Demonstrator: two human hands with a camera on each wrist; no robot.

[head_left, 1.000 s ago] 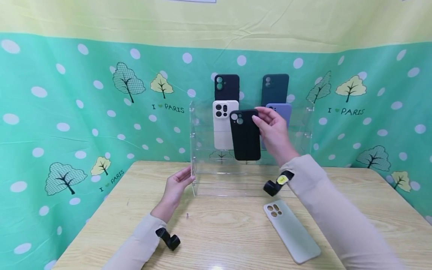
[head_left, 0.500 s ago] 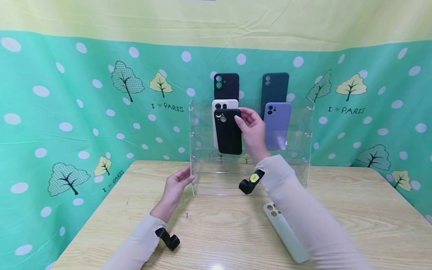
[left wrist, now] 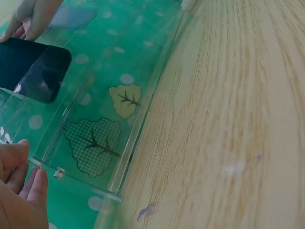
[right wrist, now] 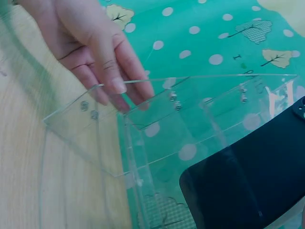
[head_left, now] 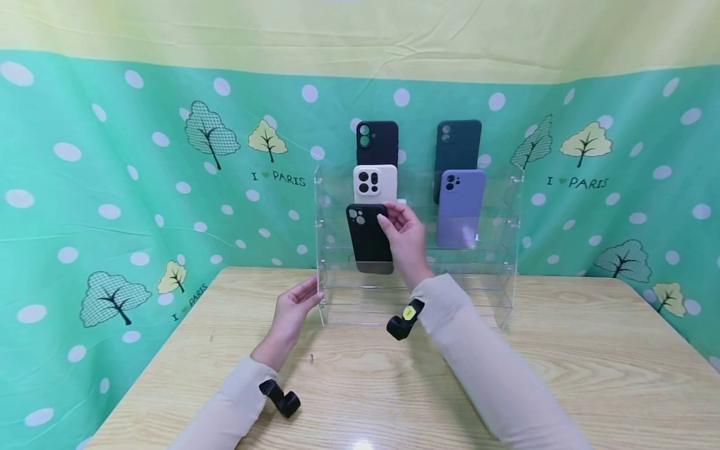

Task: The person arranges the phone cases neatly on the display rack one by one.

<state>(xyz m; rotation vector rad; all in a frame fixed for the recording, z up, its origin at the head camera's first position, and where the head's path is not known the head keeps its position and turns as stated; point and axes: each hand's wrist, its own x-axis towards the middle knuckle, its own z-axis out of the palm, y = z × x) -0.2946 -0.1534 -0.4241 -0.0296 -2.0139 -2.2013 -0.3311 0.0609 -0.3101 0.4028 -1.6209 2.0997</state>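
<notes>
A black phone case (head_left: 370, 244) with camera cutouts is pinched at its upper right edge by my right hand (head_left: 407, 240). Its lower end sits behind a clear front lip of the transparent tiered display stand (head_left: 360, 306), leaning slightly. In the left wrist view the lip crosses the dark case (left wrist: 35, 67). My left hand (head_left: 289, 319) grips the stand's left side panel, thumb on one face and fingers behind it, as the right wrist view shows. Directly behind the black case stands a white phone case (head_left: 388, 187), its lower part covered.
A purple phone case (head_left: 461, 206) stands on the stand's right. Higher up are a dark case (head_left: 384, 147) at left and a dark teal case (head_left: 458, 147) at right. My right forearm (head_left: 489, 369) hides most of a pale case on the wooden table (head_left: 590, 362).
My right hand has carried the black phone case left, then down into a lower tier in front of the white case. The left hand has stayed on the stand.
</notes>
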